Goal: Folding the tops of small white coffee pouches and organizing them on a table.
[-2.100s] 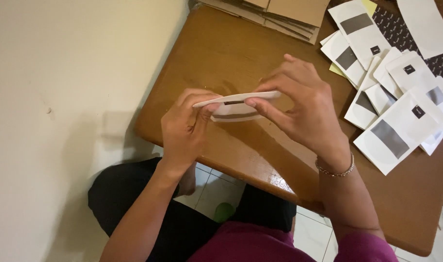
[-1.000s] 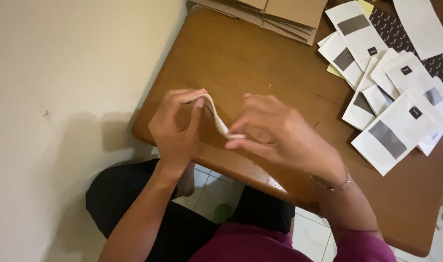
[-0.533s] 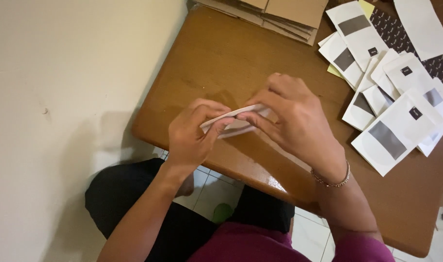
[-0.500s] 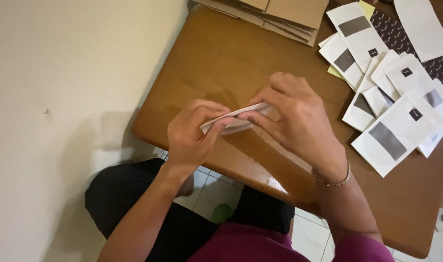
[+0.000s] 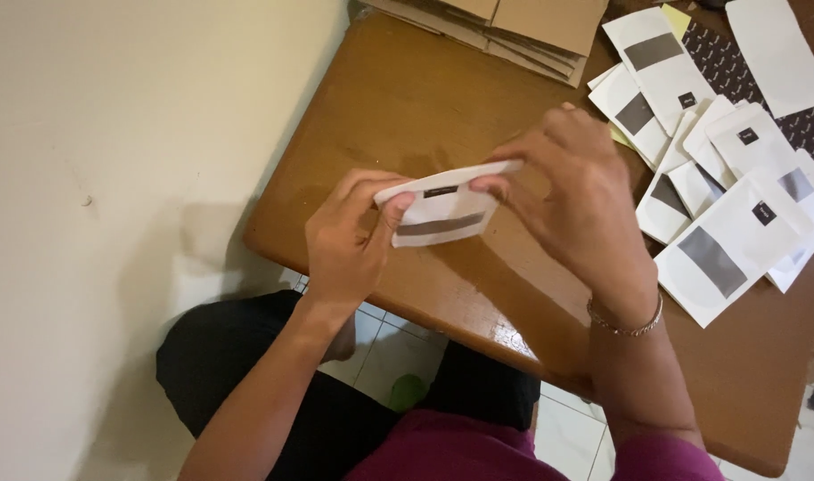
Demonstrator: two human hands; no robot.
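While over table [image 5: 407, 98], left hand [image 5: 344, 245], right hand [image 5: 585, 209] both pinch white pouch [image 5: 442, 214].

We tilted the white pouch [image 5: 444, 209] w/ both hands, so its grey-striped face showed vs. edge-on before.

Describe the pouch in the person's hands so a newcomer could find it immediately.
Over the near left corner of the brown wooden table, the left hand and right hand pinch a white pouch with a grey stripe. Unlike the pouches lying flat at right, it is lifted.
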